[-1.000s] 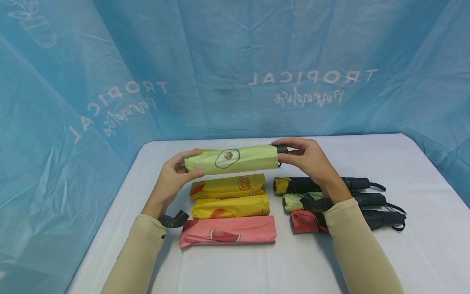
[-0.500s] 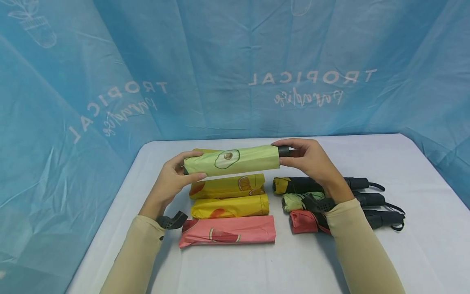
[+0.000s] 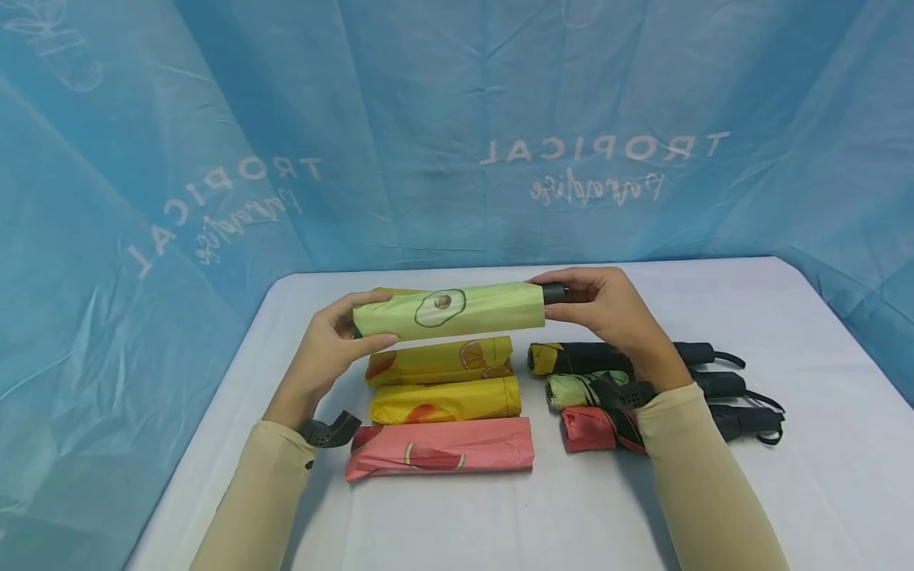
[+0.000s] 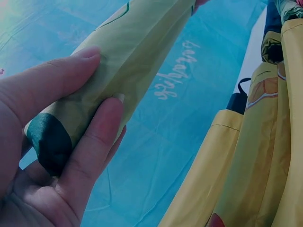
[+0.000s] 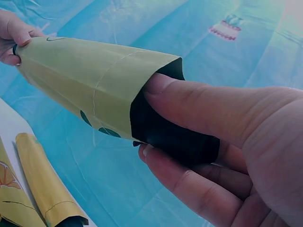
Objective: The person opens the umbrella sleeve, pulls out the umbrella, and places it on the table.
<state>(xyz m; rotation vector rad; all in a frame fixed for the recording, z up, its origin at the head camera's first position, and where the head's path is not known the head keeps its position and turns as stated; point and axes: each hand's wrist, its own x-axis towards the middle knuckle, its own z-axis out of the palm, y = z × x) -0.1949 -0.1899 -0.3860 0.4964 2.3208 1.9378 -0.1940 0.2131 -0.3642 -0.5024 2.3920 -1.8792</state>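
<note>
A pale green umbrella sleeve [image 3: 493,308] with an avocado print is held level above the table, a black umbrella handle [image 3: 554,293] protruding from its right end. My left hand [image 3: 324,345] grips the sleeve's left end, thumb on the near side; the left wrist view shows a dark green patch [image 4: 49,142] at that tip. With thumb and fingers my right hand [image 3: 600,305] pinches the black handle beside the sleeve's mouth. In the right wrist view the thumb lies over the handle [image 5: 182,137] and the fingers are underneath. The rest of the umbrella is hidden inside.
Below the green sleeve lie two yellow sleeves [image 3: 457,398] and a pink watermelon-print one [image 3: 464,444]. Another yellow piece [image 3: 389,290] shows behind it. At right, folded umbrellas in yellow-black [image 3: 581,358], green-black [image 3: 564,392] and red-black [image 3: 589,429] lie partly under my right forearm.
The black handle shows slightly more beyond the sleeve's right end, and my hands are a little farther apart. Both keep their hold. The things on the table stay put.
</note>
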